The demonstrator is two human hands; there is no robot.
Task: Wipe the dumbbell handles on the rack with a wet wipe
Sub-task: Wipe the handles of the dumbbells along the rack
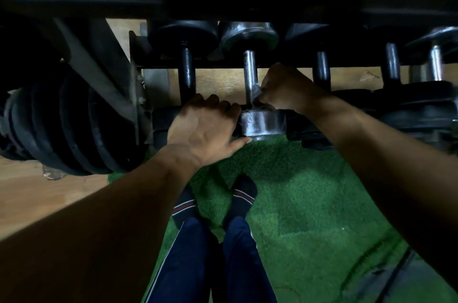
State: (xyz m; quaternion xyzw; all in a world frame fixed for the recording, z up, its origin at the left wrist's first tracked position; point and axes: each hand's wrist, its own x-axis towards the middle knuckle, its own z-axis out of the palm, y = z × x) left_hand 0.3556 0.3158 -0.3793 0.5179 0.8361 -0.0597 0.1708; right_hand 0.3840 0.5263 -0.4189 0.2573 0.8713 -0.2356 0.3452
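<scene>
A chrome dumbbell [250, 94] lies across the lower tier of the dark metal rack [138, 74], its near end a smooth, shiny round disc and its handle [249, 72] a slim steel bar with a rough, cross-cut texture. On either side sit black dumbbells [187, 64] with matte round ends and glossy dark handles.

The right hand [280, 90] curls its fingers at the bottom of the steel handle, where it meets the near disc, and its grip is closed on a small, pale, crumpled wipe [257, 93] pressed against the bar. The left hand [208, 126] rests on the neighbouring black weight and the left edge of the chrome disc, fingers draped fairly straight over the top, thumb tucked under the disc's lower rim.

Below, a fuzzy green turf mat [297, 191] covers part of a pale wooden floor [49, 193]. A stack of ribbed black plates [62, 126] hangs on the left.
</scene>
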